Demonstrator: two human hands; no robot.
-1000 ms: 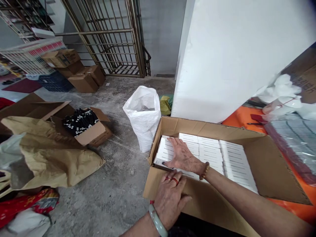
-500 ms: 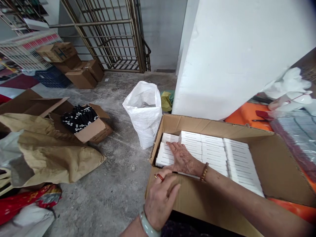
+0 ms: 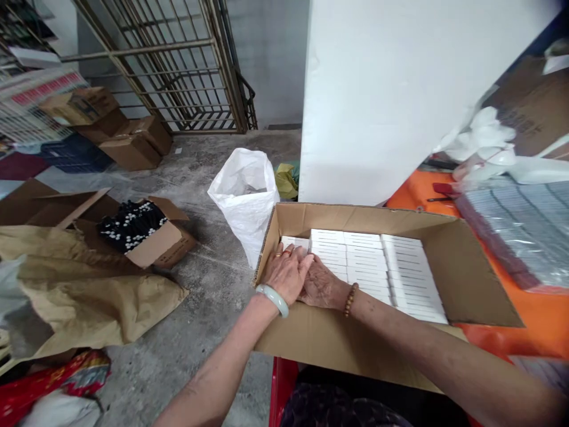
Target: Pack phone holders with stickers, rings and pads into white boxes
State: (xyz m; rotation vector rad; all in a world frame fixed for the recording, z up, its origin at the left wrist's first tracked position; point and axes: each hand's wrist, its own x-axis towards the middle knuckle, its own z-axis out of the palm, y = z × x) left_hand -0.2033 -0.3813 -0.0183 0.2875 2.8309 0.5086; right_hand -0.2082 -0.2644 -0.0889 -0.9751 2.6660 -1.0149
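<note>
Wall (image 3: 391, 89): white, broad, upright behind the carton, reaching the floor.
Floor (image 3: 195, 178): grey concrete, stained, running back to a metal gate (image 3: 178, 65).
Brown paper (image 3: 89, 290): crumpled, spread over the floor at left, beside an open box of dark pieces (image 3: 133, 228).
Carton (image 3: 351, 344): open cardboard, flaps up, set low in front; near wall bare, right flap leaning outward over an orange sheet (image 3: 524, 308).
Small white boxes (image 3: 377, 267): packed flat in neat rows inside the carton, filling its bottom layer; left end of the rows partly hidden under both hands.
White sack (image 3: 244, 201): standing open on the floor, just beside the carton's left far corner.
Clear packs (image 3: 515, 231): wrapped bundle lying on the orange sheet at right.
Left hand (image 3: 287, 273): inside the carton at its left end, palm down, fingers flat and loosely together on the white boxes, gripping nothing visible; pale bangle (image 3: 272, 298) on the wrist, rings on the fingers.
Right hand (image 3: 320, 284): palm down just beside the left, touching it, pressed flat on the same boxes, fingers partly covered by the left; bead bracelet (image 3: 349, 298) on the wrist.
</note>
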